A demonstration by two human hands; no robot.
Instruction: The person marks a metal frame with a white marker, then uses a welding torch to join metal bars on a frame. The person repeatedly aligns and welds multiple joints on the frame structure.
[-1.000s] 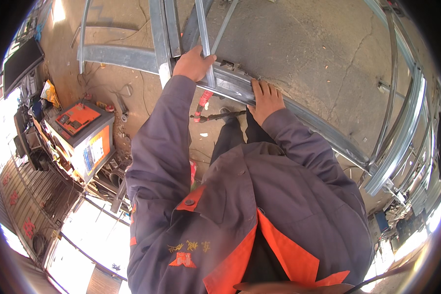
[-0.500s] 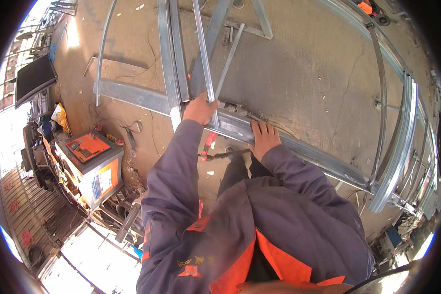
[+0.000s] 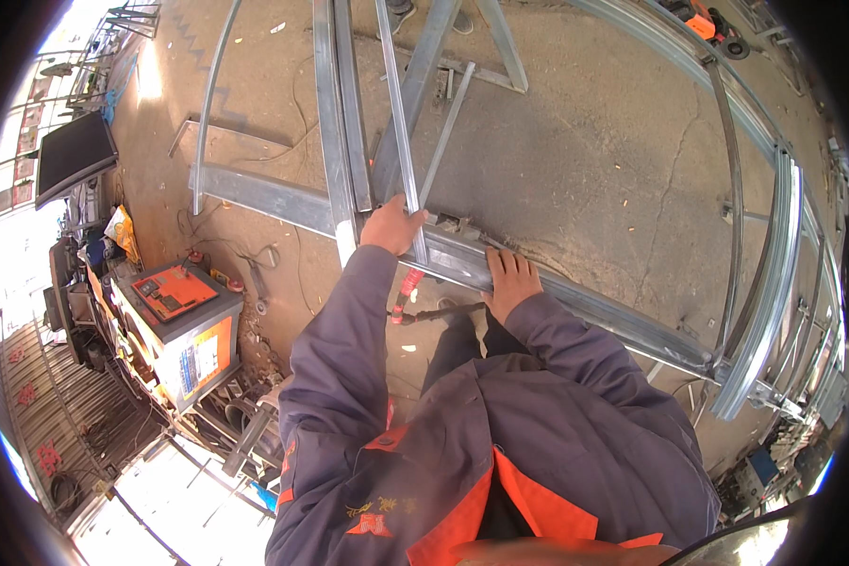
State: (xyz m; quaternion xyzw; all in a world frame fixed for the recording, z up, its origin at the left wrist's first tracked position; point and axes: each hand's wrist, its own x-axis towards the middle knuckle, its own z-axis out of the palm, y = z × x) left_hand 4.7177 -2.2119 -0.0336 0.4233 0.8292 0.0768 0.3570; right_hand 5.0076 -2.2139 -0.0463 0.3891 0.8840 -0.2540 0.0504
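Dusty floor (image 3: 585, 160) sits under a beam (image 3: 623, 323); apart, the left hand (image 3: 391, 226) holds a thin bar (image 3: 397, 104), the right hand (image 3: 513, 285) the beam's edge.

Compared with one second ago, the head view is shifted: the left hand (image 3: 392, 228), the right hand (image 3: 513, 280) and the long steel beam (image 3: 585, 304) appear lower in it. Near the top edge, a shoe (image 3: 398, 17) and a slanted metal bar (image 3: 502, 45) come into sight. At the upper right, an orange object (image 3: 698, 21) beside a dark wheel (image 3: 735, 47) is now visible.
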